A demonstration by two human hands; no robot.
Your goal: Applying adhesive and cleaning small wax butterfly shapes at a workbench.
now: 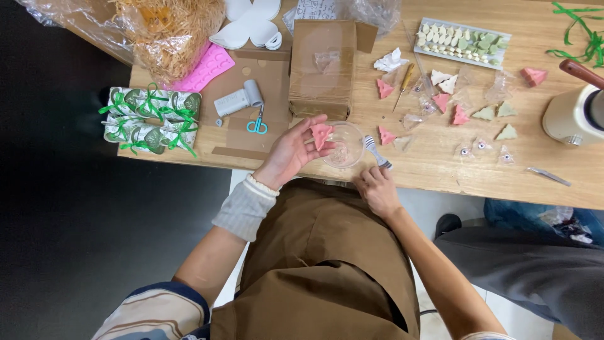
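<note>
My left hand point(290, 153) holds a small pink tree-shaped piece point(321, 135) between its fingers, right over a clear round plastic cup point(344, 145) at the table's near edge. My right hand point(377, 189) grips the handle of a small white brush-like tool point(375, 152) whose head points up beside the cup. A loose pink tree piece point(387, 136) lies just right of the tool.
A cardboard box point(323, 66) stands behind the cup. Teal scissors point(257, 122), a grey tape dispenser point(239, 99), green-ribboned packets point(151, 119), straw point(170, 31), a pink mould point(204, 68), a tray of pieces point(462, 41), more tree shapes point(459, 116), tweezers point(549, 176), a cream appliance point(574, 113).
</note>
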